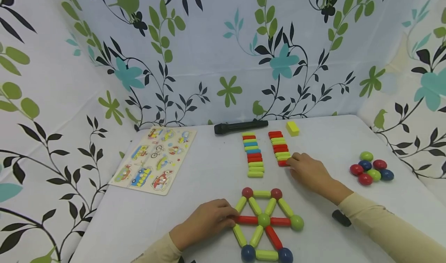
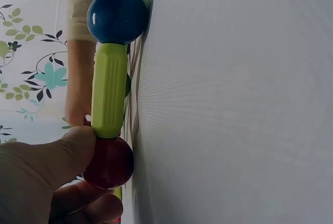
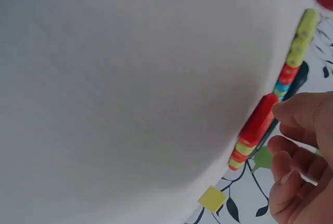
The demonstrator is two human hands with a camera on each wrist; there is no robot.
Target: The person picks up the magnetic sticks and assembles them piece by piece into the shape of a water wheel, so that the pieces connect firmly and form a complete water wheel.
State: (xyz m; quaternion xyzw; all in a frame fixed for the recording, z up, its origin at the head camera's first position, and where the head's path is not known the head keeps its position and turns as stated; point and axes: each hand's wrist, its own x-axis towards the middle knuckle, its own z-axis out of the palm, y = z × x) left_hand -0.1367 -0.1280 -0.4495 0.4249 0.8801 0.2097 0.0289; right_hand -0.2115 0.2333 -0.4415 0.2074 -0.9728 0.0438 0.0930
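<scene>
In the head view, a flat figure of balls and rods lies on the table, a green ball (image 1: 263,220) at its centre. My left hand (image 1: 209,221) grips the figure's left corner; in the left wrist view its thumb and fingers are around a red ball (image 2: 110,164), joined to a yellow-green rod (image 2: 110,90) and a blue ball (image 2: 117,16). At the near end of the right row of rods, my right hand (image 1: 310,173) pinches the end of a red rod (image 1: 282,163). The right wrist view shows fingertips against that red rod (image 3: 258,120).
Left of that row lies a longer row of coloured rods (image 1: 254,154). A black microphone (image 1: 240,127) and a yellow block (image 1: 292,128) are behind. A picture board (image 1: 153,160) lies left, loose balls (image 1: 374,175) right. Below the right forearm is a black object (image 1: 341,218).
</scene>
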